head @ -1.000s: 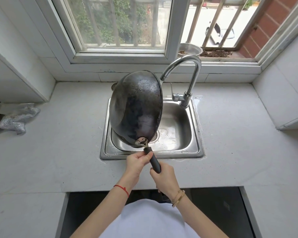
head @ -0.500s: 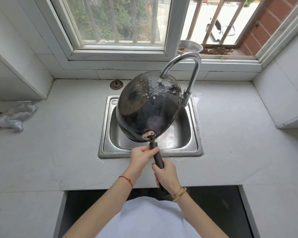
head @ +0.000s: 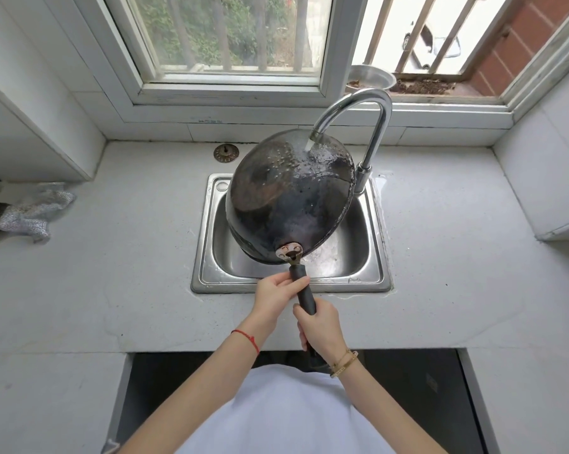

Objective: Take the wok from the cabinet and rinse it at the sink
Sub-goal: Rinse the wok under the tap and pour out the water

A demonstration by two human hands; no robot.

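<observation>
Both hands, left hand (head: 278, 294) and right hand (head: 321, 326), gripped the wok (head: 289, 198) handle; it hung inverted over the sink (head: 204, 231) (under the faucet (head: 358, 122)); water might splash outward off its underside.

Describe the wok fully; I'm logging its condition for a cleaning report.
The wok is round, dark, blackened metal with brownish patches, turned underside up and tilted over the sink. Tap water strikes its upper back, beading and running down. A riveted plate joins its black handle, gripped by the left hand and right hand.
</observation>
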